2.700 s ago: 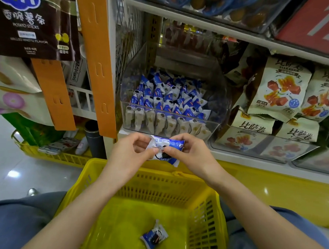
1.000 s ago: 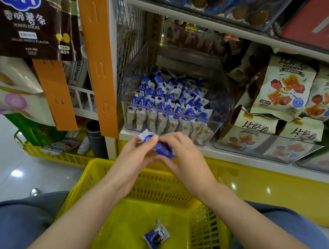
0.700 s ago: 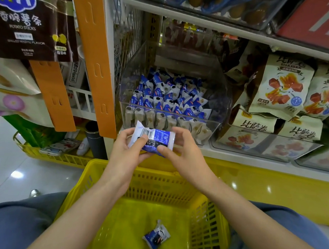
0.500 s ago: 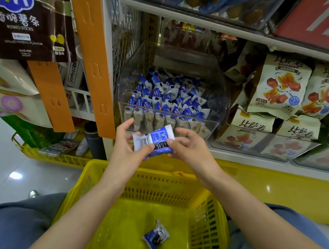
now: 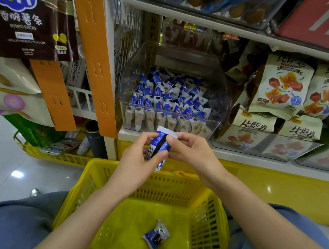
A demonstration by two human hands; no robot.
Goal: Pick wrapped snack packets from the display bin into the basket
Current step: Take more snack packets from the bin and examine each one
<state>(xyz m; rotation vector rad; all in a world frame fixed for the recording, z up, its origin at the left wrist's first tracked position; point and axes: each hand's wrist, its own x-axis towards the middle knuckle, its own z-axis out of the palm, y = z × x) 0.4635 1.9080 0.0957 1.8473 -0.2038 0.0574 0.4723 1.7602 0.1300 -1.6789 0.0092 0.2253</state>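
A glossy pale floor (image 5: 9,165) on the left reflects lights. White shelves (image 5: 240,34) run along the far side above a yellow base (image 5: 289,191). Orange strips (image 5: 94,63) hang far left beside a dark bag (image 5: 31,22). Pale bags (image 5: 282,86) crowd the right shelf.

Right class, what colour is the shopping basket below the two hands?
The basket is yellow, clearest in the head view.

My trousers (image 5: 17,223) are plain blue-grey cloth, seen at both knees. My left hand (image 5: 137,161), right hand (image 5: 193,154) and forearms (image 5: 90,206) are bare.
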